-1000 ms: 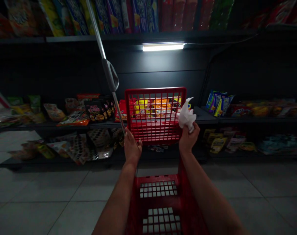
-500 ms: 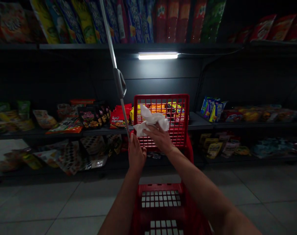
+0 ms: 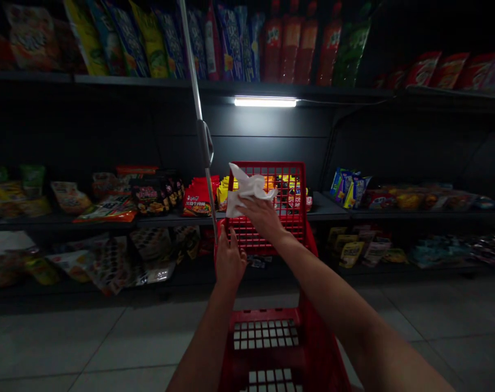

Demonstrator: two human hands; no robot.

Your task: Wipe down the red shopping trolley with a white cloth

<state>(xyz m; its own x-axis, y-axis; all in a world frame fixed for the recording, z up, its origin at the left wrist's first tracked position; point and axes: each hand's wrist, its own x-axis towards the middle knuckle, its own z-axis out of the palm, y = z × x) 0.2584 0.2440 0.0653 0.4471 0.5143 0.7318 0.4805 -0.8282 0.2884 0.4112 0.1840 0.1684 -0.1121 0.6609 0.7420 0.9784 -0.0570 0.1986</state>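
Observation:
A crumpled white cloth (image 3: 251, 186) lies under the fingers of my right hand (image 3: 264, 216), which presses it against the upper left of the raised grid panel of a red shopping cart (image 3: 267, 314). The fingers are bent over the cloth's lower edge. My left hand (image 3: 231, 262) grips the cart's left side, just below and left of the panel, with some fingers pointing up along the red frame. Close to its fingertips, a thin metal pole (image 3: 193, 81) with a grey clamp-like piece (image 3: 205, 144) rises at the cart's left.
Dark shelves (image 3: 158, 220) hold bagged snacks, with red noodle packets (image 3: 199, 197) behind the cart's left side. Bottles of reddish drink (image 3: 290, 46) stand on the top shelf. A lit tube lamp (image 3: 266, 102) hangs beneath it. Pale floor tiles (image 3: 109, 337) surround the cart.
My right hand and the cloth have shifted slightly left across the grid panel, and the cloth's top corner now sticks up higher. My left hand stays at the cart's left side.

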